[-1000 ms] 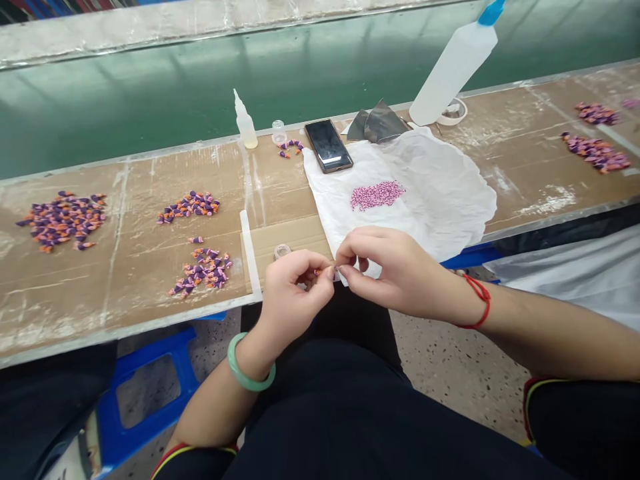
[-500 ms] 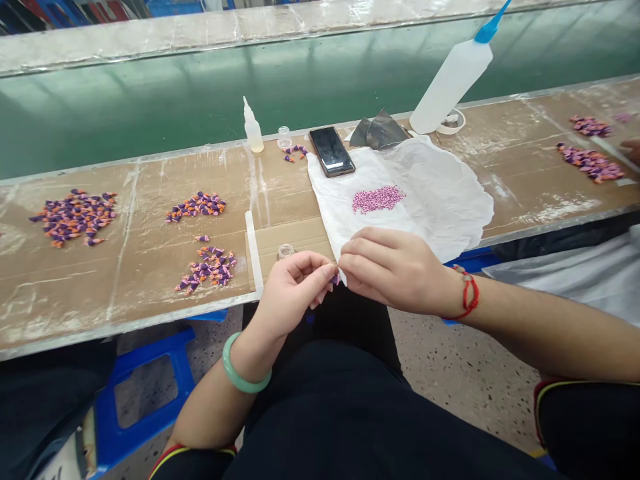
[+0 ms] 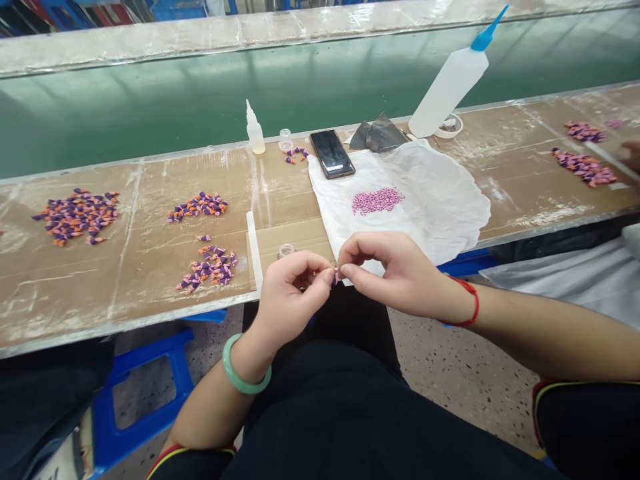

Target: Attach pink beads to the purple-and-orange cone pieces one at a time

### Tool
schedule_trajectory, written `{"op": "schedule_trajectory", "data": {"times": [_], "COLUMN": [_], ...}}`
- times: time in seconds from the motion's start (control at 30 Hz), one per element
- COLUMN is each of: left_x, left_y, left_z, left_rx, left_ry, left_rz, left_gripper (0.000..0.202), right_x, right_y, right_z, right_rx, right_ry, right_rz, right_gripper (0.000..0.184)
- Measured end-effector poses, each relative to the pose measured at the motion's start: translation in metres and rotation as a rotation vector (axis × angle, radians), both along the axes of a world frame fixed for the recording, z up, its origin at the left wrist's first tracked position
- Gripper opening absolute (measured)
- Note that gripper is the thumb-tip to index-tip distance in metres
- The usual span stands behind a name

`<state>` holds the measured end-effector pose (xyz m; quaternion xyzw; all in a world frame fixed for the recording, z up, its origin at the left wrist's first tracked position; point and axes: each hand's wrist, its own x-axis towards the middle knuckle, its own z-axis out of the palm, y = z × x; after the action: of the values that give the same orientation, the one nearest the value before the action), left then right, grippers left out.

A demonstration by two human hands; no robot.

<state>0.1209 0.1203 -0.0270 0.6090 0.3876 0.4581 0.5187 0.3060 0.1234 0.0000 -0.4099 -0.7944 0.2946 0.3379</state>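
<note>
My left hand (image 3: 295,293) pinches a small purple-and-pink figure (image 3: 335,276) between thumb and forefinger, at the table's front edge above my lap. The fingertips of my right hand (image 3: 387,272) are closed in a pinch right against that piece; whatever lies between them is too small to make out. Just behind my hands, a white cloth (image 3: 435,180) carries a heap of tiny pink pieces (image 3: 377,200). A small round pot (image 3: 286,251) stands on the cardboard close to my left hand.
Purple-and-orange figure piles (image 3: 77,217) lie left, others (image 3: 210,268) nearer. A dropper bottle (image 3: 255,130), phone (image 3: 332,153), large squeeze bottle (image 3: 447,93) and tape roll (image 3: 450,125) line the back. At the far right, another person's blurred hand (image 3: 633,155) is beside more pieces.
My right hand has turned, so its thumb and curled forefinger now show at the piece. My left hand stays nearly in place, still pinching the small figure.
</note>
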Motion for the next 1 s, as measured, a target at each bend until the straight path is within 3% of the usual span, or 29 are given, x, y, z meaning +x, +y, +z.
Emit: {"op": "schedule_trajectory", "data": {"times": [0.23, 0.43, 0.63, 0.83, 1.0], "left_x": [-0.003, -0.008, -0.020, -0.050, -0.069], "left_y": [0.002, 0.004, 0.003, -0.004, -0.007], "left_z": [-0.001, 0.000, -0.004, -0.026, -0.043], "left_rx": [0.148, 0.158, -0.083, -0.243, -0.324], "left_ry": [0.118, 0.135, -0.040, -0.117, -0.116], "left_rz": [0.002, -0.041, -0.089, 0.056, 0.127], "left_gripper": [0.016, 0.017, 0.012, 0.019, 0.015], "right_x": [-0.003, -0.008, -0.012, -0.017, -0.044], "right_y": [0.000, 0.003, 0.010, 0.037, 0.075], "right_z": [0.001, 0.000, -0.001, -0.001, -0.007], "right_rx": [-0.181, -0.259, -0.191, -0.061, -0.028], "right_ry": [0.044, 0.068, 0.053, -0.099, -0.335], "right_rz": [-0.004, 0.036, 0.113, 0.276, 0.397], "right_gripper": [0.010, 0.010, 0.011, 0.013, 0.012]}}
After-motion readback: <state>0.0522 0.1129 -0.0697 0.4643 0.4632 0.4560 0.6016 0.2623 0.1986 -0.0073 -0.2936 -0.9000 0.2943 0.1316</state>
